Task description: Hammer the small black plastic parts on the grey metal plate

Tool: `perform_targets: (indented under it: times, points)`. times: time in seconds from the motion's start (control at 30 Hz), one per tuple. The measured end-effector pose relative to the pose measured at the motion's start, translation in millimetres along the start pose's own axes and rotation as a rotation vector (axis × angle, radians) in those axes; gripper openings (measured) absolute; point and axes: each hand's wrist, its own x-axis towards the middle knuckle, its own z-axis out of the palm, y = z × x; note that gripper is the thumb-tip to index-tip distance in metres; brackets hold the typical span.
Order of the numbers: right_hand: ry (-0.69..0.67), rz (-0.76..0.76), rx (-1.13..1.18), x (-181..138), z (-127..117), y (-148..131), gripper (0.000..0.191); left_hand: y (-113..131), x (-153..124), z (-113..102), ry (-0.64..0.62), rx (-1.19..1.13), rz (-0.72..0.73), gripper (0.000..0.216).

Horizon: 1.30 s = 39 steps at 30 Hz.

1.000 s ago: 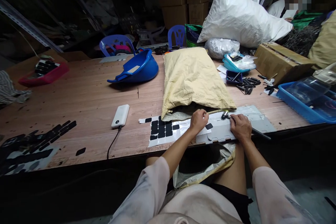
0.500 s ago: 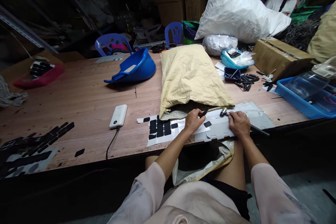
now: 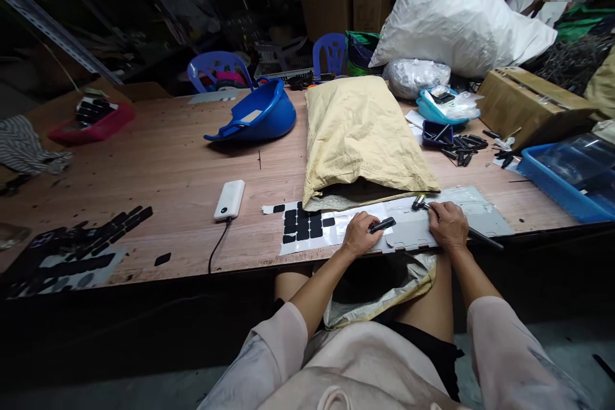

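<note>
My left hand [image 3: 359, 235] has its fingers closed on one end of a short, black, elongated piece [image 3: 383, 225], held low over white paper on a grey board [image 3: 473, 208]. To its right, my right hand [image 3: 448, 224] grips a small hammer [image 3: 486, 239] by its black handle; the metal head with a yellow tip rests near the sack's edge. Left of my hands lies a white sheet bearing black rounded squares [image 3: 302, 223]. Just beyond both hands is a yellow woven sack [image 3: 369, 131], its dark mouth facing me. Another open sack [image 3: 425, 277] sits on my lap.
A white power bank [image 3: 229, 200] with a cable lies left, a blue scoop [image 3: 262, 116] behind it. At right are loose black pieces [image 3: 464, 148], a cardboard box [image 3: 533, 106] and a blue tray [image 3: 567, 189]. Black strips [image 3: 115, 230] lie far left.
My left hand has come nearer the table edge, bringing the black piece down from the sack's mouth to above the paper. My right hand stays on the hammer. The view has shifted slightly.
</note>
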Motion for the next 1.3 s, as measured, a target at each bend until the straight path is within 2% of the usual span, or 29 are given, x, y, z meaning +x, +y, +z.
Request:
perform_targets:
  times: [0.2, 0.33, 0.5, 0.73, 0.9, 1.1, 1.3]
  points:
    - [-0.026, -0.04, 0.072, 0.5, -15.5, -6.1, 0.029, 3.2, 3.1, -1.4, -0.034, 0.0, -0.046, 0.018]
    - [0.002, -0.078, 0.303, -16.4, -28.5, -35.9, 0.034, 3.4, 4.5, -2.1, -0.055, -0.013, -0.062, 0.019]
    - [-0.112, -0.143, 0.487, -38.2, -36.2, -70.8, 0.035, 3.7, 5.0, -2.2, -0.063, -0.019, -0.078, 0.02]
    - [-0.071, -0.122, 0.453, -43.3, -41.9, -90.9, 0.038, 7.6, 5.3, -3.1, -0.065, -0.019, -0.092, 0.019]
    - [-0.129, -0.134, 0.341, -41.3, -39.4, -94.2, 0.036, 10.1, 5.5, -3.9, -0.077, -0.013, -0.116, 0.021]
    - [-0.061, -0.18, 0.392, -37.2, -50.6, -105.3, 0.037, 10.8, 6.5, -3.7, -0.081, -0.034, -0.112, 0.019]
    - [-0.155, -0.207, 0.319, -45.3, -47.0, -113.1, 0.035, 13.8, 4.0, -5.4, -0.043, -0.14, -0.214, 0.055]
